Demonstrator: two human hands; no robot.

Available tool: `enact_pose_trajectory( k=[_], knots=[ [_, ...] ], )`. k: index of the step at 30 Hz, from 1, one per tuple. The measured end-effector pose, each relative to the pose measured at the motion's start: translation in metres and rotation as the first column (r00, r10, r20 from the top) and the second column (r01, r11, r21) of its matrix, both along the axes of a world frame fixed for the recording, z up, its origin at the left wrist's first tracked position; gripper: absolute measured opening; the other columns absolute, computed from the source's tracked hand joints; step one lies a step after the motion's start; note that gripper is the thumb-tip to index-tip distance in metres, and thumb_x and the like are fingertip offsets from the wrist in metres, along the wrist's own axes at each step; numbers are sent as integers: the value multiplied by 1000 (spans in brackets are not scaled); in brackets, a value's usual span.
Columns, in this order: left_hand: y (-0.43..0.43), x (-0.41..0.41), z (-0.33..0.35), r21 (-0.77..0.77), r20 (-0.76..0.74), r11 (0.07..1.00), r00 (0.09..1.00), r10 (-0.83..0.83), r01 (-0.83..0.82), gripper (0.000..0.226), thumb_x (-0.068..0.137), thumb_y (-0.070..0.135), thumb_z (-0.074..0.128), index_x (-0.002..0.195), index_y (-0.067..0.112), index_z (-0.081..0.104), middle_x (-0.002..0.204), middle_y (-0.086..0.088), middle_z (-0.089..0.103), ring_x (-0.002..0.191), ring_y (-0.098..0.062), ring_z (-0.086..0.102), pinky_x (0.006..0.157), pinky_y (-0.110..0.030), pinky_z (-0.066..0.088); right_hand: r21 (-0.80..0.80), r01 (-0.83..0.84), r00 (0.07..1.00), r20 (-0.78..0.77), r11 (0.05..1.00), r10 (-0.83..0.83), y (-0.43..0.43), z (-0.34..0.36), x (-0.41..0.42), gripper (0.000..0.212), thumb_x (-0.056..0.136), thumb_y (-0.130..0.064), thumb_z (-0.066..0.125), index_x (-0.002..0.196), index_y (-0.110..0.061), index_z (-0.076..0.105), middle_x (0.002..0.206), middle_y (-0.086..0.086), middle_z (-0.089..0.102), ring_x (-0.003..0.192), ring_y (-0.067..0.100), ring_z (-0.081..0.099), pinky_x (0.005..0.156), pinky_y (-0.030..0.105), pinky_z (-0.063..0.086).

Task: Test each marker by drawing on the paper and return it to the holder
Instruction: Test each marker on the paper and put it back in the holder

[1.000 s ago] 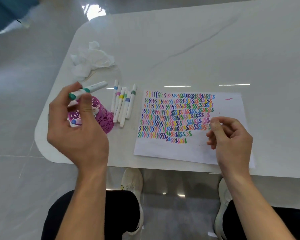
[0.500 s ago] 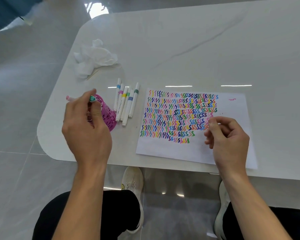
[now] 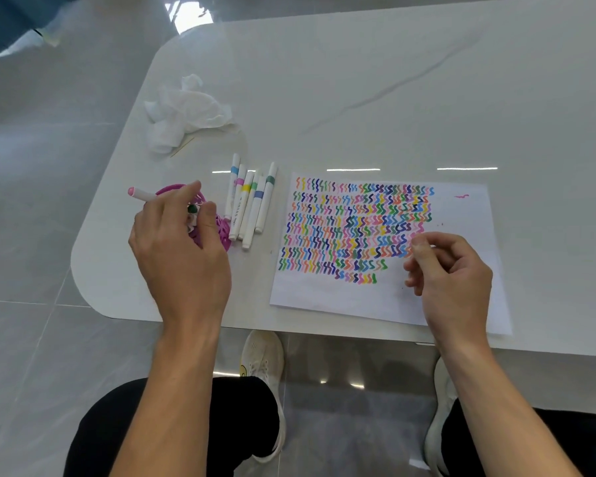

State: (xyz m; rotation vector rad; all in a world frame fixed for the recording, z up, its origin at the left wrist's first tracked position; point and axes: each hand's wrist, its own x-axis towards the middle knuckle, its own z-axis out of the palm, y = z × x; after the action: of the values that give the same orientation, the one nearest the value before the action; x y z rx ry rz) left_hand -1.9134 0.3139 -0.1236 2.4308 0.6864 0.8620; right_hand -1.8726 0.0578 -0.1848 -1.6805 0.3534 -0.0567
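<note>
Left hand (image 3: 179, 256) at holder (image 3: 221, 229).
Fingers pinch green-capped marker (image 3: 192, 210) over it; right hand (image 3: 455, 277) rests curled on paper (image 3: 324, 297), contents not discernible.

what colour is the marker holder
Magenta pink, with a cut-out lattice pattern. The head view shows the holder best, partly behind the left hand.

Showing a glossy, smooth, marble-look table (image 3: 393, 98); matt paper (image 3: 341, 301); smooth plastic markers (image 3: 252, 204); a glossy openwork plastic holder (image 3: 221, 232); soft crumpled tissue (image 3: 186, 111); a polished floor (image 3: 49, 166).
</note>
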Motion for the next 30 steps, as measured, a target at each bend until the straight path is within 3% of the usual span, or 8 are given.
enact_pose_trajectory(
  k=[2, 5, 8, 11, 14, 17, 23, 30],
  knots=[
    [-4, -1, 4, 29, 47, 999, 998, -40, 38, 29, 99, 20, 63, 127, 14, 66, 120, -5, 66, 114, -19, 57, 110, -29, 42, 2, -1, 1000, 1, 1000, 1, -1, 0, -1, 9, 101, -22, 66, 99, -14, 70, 72, 4, 71, 54, 13, 61, 51, 18, 48],
    [-13, -1, 6, 118, 120, 983, 981, -152, 138, 25, 98, 7, 61, 122, 8, 69, 117, -7, 68, 111, -24, 61, 99, -35, 51, 1, 4, 1000, 0, 1000, -4, -5, 1, -1, 9, 101, -23, 67, 100, -14, 70, 73, 4, 71, 55, 13, 61, 51, 18, 48],
    [-24, 1, 2, 155, 116, 964, 965, -235, 216, 22, 98, 1, 60, 116, 7, 71, 110, -8, 70, 105, -23, 62, 94, -24, 46, 8, 14, 1000, 2, 1000, -14, -8, 2, -1, 8, 101, -21, 67, 98, -14, 70, 72, 4, 71, 55, 13, 60, 51, 18, 48],
    [-34, 2, -5, 110, -2, 953, 959, -283, 282, 19, 98, 7, 63, 115, 10, 72, 108, -6, 70, 101, -20, 63, 88, -26, 50, -7, 17, 1000, -5, 1000, -17, -10, 3, -1, 9, 101, -21, 67, 101, -12, 70, 77, 6, 72, 57, 12, 62, 51, 16, 48],
    [-39, 3, -15, -29, -202, 971, 949, -240, 239, 23, 98, 9, 62, 119, 13, 71, 114, -4, 69, 100, -23, 67, 87, -37, 58, -26, 14, 1000, -19, 1000, -15, -12, 2, 0, 10, 101, -21, 67, 102, -12, 70, 79, 7, 72, 58, 13, 62, 51, 15, 47],
    [-42, 8, -24, -43, -328, 984, 927, -180, 175, 36, 95, -3, 58, 126, 10, 68, 121, -8, 68, 110, -29, 64, 94, -43, 55, -58, -6, 999, -43, 998, 4, -13, -1, 1, 9, 101, -20, 66, 103, -13, 70, 81, 7, 73, 60, 15, 63, 52, 14, 47],
    [-47, 11, -37, -27, -461, 991, 878, -129, 132, 50, 92, -5, 57, 141, 5, 53, 137, -12, 57, 125, -30, 46, 107, -38, 41, -59, -37, 999, -28, 998, 35, -14, 2, 0, 8, 101, -21, 67, 101, -15, 71, 78, 4, 72, 57, 11, 63, 53, 16, 49],
    [-48, 10, -40, -40, -515, 995, 851, -101, 94, 54, 92, -6, 59, 144, 4, 47, 132, -18, 51, 121, -33, 47, 102, -40, 43, -65, -42, 999, -36, 997, 40, -12, 1, 1, 9, 101, -23, 66, 103, -15, 70, 81, 3, 73, 58, 7, 64, 54, 14, 50]
  ],
)
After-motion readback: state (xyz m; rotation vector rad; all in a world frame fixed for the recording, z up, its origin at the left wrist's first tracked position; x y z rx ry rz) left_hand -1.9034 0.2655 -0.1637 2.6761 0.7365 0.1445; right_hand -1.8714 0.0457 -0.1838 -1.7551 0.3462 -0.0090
